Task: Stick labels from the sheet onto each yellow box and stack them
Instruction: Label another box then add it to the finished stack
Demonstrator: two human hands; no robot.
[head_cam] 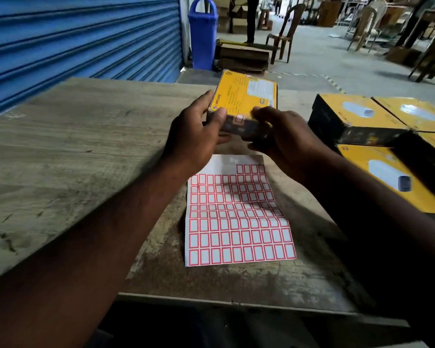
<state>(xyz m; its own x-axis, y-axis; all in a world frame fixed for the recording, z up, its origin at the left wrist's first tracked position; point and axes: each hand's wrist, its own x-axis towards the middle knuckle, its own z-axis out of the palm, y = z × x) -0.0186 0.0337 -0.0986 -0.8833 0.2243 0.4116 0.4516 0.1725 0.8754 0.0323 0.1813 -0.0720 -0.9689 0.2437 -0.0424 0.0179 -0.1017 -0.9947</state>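
Yellow box (246, 94), centre frame above the sheet (236, 217), is gripped by left hand (196, 136) and right hand (286, 139), fingers curled round it, likely to steady it while pressing its label (239, 119) flat.

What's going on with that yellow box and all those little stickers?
A person holds a flat yellow cardboard box with the left hand and right hand gripping its near end above the worn wooden table. A small red-bordered white label sits on that near edge. The white sheet of red-bordered labels lies flat below, part of its top rows bare. More yellow boxes sit on the right.
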